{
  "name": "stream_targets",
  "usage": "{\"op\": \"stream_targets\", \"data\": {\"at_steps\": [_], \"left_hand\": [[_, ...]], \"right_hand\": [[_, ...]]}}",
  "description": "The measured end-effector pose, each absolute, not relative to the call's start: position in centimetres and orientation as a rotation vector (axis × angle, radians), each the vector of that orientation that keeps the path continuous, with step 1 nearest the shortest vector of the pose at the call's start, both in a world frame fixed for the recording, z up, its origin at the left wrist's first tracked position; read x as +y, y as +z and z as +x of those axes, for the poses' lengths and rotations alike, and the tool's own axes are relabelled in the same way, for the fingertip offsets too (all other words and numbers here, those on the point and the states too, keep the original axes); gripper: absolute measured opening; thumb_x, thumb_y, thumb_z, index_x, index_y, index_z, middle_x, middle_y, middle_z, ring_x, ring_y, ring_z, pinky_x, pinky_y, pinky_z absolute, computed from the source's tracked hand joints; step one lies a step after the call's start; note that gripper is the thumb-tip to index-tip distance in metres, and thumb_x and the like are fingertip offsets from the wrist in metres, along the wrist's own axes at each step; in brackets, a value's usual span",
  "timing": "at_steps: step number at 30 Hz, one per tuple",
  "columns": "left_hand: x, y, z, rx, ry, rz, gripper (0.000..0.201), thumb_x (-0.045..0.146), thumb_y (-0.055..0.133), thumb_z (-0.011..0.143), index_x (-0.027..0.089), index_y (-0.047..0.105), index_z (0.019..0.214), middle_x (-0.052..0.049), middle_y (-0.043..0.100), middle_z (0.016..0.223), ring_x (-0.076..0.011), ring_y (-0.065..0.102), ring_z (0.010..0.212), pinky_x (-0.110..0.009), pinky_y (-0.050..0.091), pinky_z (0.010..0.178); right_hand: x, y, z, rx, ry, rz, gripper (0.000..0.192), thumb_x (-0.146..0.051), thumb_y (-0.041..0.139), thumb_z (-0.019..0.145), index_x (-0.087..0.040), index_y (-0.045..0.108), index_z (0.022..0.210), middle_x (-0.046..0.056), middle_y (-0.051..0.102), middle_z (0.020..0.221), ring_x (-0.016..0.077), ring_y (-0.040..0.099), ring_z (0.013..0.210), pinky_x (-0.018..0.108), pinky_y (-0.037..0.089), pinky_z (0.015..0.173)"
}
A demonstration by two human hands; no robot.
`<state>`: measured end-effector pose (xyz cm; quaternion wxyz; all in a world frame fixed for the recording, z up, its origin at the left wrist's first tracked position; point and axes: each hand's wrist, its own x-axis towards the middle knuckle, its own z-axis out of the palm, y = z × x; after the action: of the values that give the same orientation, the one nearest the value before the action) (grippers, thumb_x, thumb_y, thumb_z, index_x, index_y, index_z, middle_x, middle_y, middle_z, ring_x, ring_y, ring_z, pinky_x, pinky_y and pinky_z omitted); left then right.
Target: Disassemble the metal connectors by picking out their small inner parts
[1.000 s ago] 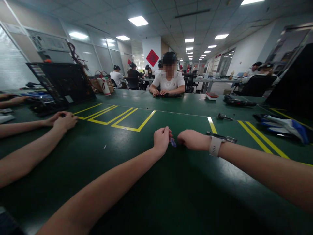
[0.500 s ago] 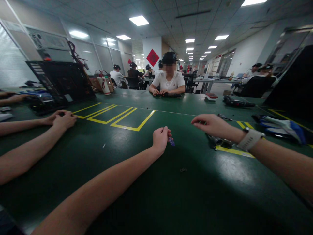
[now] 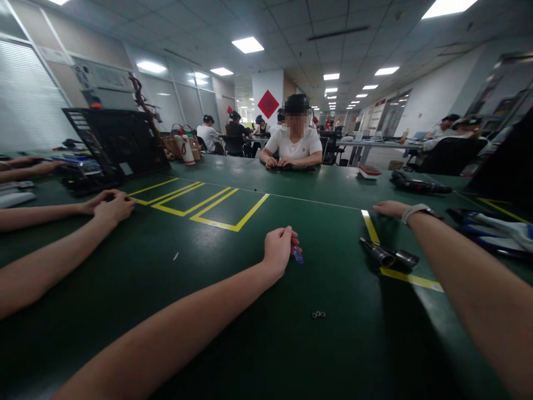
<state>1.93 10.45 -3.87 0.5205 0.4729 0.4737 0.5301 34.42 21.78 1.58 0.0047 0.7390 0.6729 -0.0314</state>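
Note:
My left hand [image 3: 280, 253] is closed on a small purple see-through piece [image 3: 298, 255], whose lower end sticks out below the fingers. Farther off to the right, my right hand [image 3: 390, 208] is low at the table, fingers together, with a pale watch strap on the wrist. What lies under those fingers is hidden. Nearer to me than that hand are two dark, shiny cylindrical tool parts [image 3: 385, 256] on the yellow tape. Three small metal rings [image 3: 318, 315], looking like nuts, sit in a row on the green tabletop [image 3: 250, 344].
Another person's hands [image 3: 112, 206] are at the left. A person in white [image 3: 295, 144] sits opposite. Yellow tape outlines [image 3: 216, 224] mark the table. A black power tool [image 3: 420, 183], blue-white gloves [image 3: 495, 230] and a red-white box [image 3: 369, 172] are on the right.
My right hand has moved away from me and right, lower toward the table, uncovering the cylindrical parts. My left hand keeps hold of the purple piece. The view has shifted slightly.

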Motion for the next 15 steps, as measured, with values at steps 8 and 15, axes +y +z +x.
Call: {"op": "stream_targets", "data": {"at_steps": [8, 15], "left_hand": [[10.5, -4.1, 2.0, 1.114, 1.282, 1.141, 0.024, 0.029, 0.046, 0.086, 0.013, 0.059, 0.074, -0.004, 0.058, 0.068, -0.0118, 0.058, 0.056, -0.023, 0.047, 0.050], [9.2, -2.7, 2.0, 1.082, 1.250, 1.176, 0.017, 0.024, 0.048, 0.084, 0.013, 0.057, 0.075, -0.001, 0.056, 0.064, -0.0109, 0.058, 0.053, -0.022, 0.044, 0.050]], "right_hand": [[20.6, 0.3, 29.3, 2.389, -0.351, 2.189, 0.031, -0.031, 0.053, 0.088, -0.017, 0.053, 0.116, 0.008, 0.056, 0.117, 0.0203, 0.058, 0.097, 0.041, 0.050, 0.080], [13.5, 2.3, 20.2, 2.846, -0.913, 1.860, 0.026, -0.013, 0.050, 0.086, -0.015, 0.056, 0.111, 0.008, 0.059, 0.116, 0.0160, 0.059, 0.096, 0.032, 0.050, 0.084]]}}
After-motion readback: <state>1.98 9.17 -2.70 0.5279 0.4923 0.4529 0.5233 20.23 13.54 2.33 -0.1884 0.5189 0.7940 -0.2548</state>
